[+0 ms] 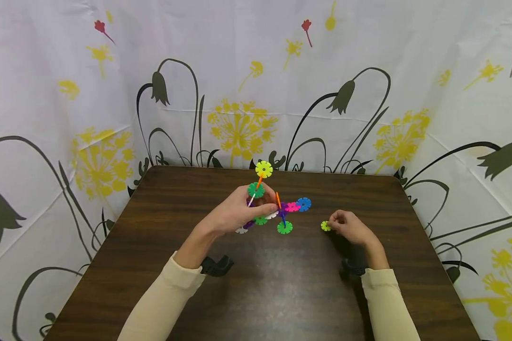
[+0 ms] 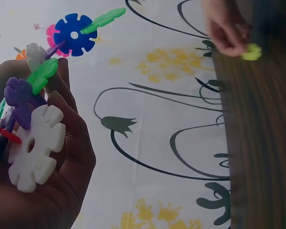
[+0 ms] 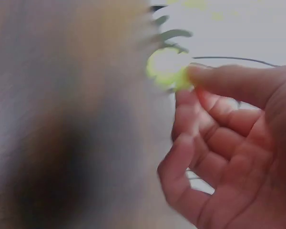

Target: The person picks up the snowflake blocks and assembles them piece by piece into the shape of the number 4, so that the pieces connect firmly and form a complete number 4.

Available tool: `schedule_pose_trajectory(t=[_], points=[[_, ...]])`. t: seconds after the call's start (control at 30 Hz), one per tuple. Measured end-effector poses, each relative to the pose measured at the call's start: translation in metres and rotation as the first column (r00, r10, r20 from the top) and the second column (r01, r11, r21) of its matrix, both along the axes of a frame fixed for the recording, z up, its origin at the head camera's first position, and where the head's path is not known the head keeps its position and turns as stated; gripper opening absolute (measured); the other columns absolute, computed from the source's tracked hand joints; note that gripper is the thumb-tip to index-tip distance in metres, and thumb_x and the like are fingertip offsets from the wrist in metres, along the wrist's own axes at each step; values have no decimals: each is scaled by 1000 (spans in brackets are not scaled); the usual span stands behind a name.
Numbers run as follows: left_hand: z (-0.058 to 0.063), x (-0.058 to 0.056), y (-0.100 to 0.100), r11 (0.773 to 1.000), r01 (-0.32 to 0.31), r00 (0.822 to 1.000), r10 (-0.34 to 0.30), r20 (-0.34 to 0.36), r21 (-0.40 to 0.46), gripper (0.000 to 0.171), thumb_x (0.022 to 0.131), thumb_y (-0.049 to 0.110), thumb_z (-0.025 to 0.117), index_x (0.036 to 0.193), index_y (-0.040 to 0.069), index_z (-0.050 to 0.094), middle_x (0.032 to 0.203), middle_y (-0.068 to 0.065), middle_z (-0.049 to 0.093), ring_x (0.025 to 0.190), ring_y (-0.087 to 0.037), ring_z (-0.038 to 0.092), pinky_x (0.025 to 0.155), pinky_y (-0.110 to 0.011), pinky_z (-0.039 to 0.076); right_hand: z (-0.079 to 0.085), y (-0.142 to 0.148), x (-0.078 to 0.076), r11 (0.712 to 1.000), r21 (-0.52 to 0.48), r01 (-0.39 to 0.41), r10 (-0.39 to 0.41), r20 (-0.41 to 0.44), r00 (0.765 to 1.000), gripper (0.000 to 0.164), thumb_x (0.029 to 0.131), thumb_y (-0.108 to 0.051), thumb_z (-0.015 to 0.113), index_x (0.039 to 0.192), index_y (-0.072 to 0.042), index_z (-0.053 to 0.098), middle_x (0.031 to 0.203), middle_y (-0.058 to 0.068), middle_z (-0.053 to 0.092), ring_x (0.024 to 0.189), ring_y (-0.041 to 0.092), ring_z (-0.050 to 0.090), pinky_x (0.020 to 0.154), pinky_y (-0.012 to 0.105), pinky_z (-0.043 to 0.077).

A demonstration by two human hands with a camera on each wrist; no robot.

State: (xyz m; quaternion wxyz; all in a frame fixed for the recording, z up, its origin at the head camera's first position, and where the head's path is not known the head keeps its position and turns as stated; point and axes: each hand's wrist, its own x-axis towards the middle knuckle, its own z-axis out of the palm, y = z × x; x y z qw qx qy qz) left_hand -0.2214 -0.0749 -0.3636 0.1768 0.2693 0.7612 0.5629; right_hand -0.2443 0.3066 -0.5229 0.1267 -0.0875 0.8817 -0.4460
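Note:
My left hand [image 1: 235, 210] grips a built-up chain of notched plastic discs. Its upper arm ends in a yellow disc [image 1: 264, 169] above a dark green disc [image 1: 256, 190]. To the right, a pink disc [image 1: 292, 207] and a blue disc [image 1: 304, 204] stick out, with a light green disc [image 1: 285, 228] lower down. Close in the left wrist view, a white disc [image 2: 38, 148] and a purple disc [image 2: 19, 98] lie against the palm. My right hand [image 1: 353, 228] pinches a single yellow-green disc [image 3: 168, 67] between thumb and fingertips, apart from the chain.
A dark brown wooden table [image 1: 273, 293] lies beneath both hands. Behind it and at both sides hangs a white cloth [image 1: 239, 57] printed with flowers. Each wrist carries a black strap mount [image 1: 216, 266].

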Motion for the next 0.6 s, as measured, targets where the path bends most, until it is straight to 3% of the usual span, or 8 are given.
schedule_pose_trajectory(t=[0.1, 0.17, 0.3, 0.37, 0.47, 0.6], points=[[0, -2, 4, 1000, 21, 1000, -22, -15, -9, 17, 103, 26, 74, 114, 13, 71, 89, -8, 68, 77, -22, 60, 71, -30, 51, 29, -1, 5, 995, -94, 41, -45, -48, 998, 26, 112, -23, 60, 117, 2, 62, 100, 13, 62, 82, 19, 58, 71, 32, 52], [0, -3, 6, 999, 31, 999, -32, -29, -20, 16, 104, 27, 74, 111, 13, 71, 88, -7, 67, 75, -20, 59, 69, -29, 49, 57, -9, 11, 985, -158, 63, -83, -125, 989, 26, 113, -23, 59, 119, 2, 61, 101, 11, 62, 84, 18, 60, 73, 30, 53], [2, -3, 6, 997, 51, 998, -54, -44, -64, 14, 104, 28, 73, 106, 14, 72, 86, -5, 65, 71, -19, 56, 66, -28, 45, 117, -38, 28, 961, -278, 19, -111, -318, 942, 18, 112, -16, 60, 117, 0, 61, 98, 4, 65, 86, 18, 64, 76, 24, 56], [3, -1, 5, 994, 59, 997, -63, -45, -88, 14, 104, 30, 73, 107, 16, 73, 85, -5, 64, 70, -19, 55, 65, -28, 45, 141, -58, 37, 950, -309, -44, -83, -386, 919, 13, 110, -13, 62, 115, -1, 61, 97, 4, 66, 86, 21, 65, 77, 24, 58], [7, -1, 6, 990, 78, 995, -85, -60, -114, 15, 105, 32, 73, 110, 18, 74, 86, -4, 63, 72, -20, 55, 66, -30, 46, 167, -83, 47, 947, -292, -131, -6, -424, 906, 9, 108, -11, 65, 114, -6, 62, 100, 6, 68, 88, 22, 68, 77, 26, 60], [12, 1, 9, 985, 110, 990, -120, -75, -130, 16, 105, 31, 72, 113, 18, 72, 91, -3, 66, 79, -21, 57, 72, -33, 50, 183, -102, 52, 960, -215, -181, 75, -422, 904, 9, 107, -14, 67, 114, -11, 62, 105, 8, 70, 92, 23, 71, 78, 28, 61]])
